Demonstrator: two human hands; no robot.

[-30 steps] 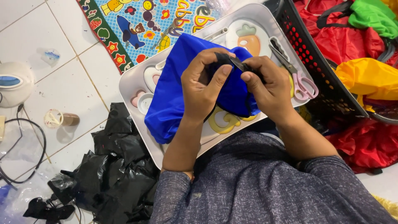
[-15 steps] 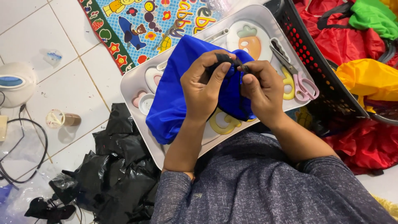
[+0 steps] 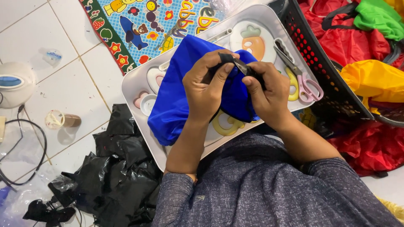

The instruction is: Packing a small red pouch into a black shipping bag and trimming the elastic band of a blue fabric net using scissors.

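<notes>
A blue cloth (image 3: 176,101) lies bunched on a pale tray (image 3: 134,80) printed with cartoon shapes. My left hand (image 3: 206,88) pinches a black strap piece (image 3: 225,59) at the cloth's upper edge. My right hand (image 3: 267,90) grips the same black strap together with a small silver tool (image 3: 240,65) between thumb and fingers. Both hands meet above the blue cloth, over the middle of the tray.
Scissors with pink and yellow handles (image 3: 303,82) rest on the tray's right side. A black perforated basket (image 3: 324,63) holds red, green and yellow fabric. Black plastic (image 3: 118,176) lies crumpled on the tiled floor at left, near a tape roll (image 3: 57,120), cable and colourful mat (image 3: 155,21).
My hands have shifted slightly; the left thumb and fingers have closed higher on the black strap and the silver tool now shows between the hands.
</notes>
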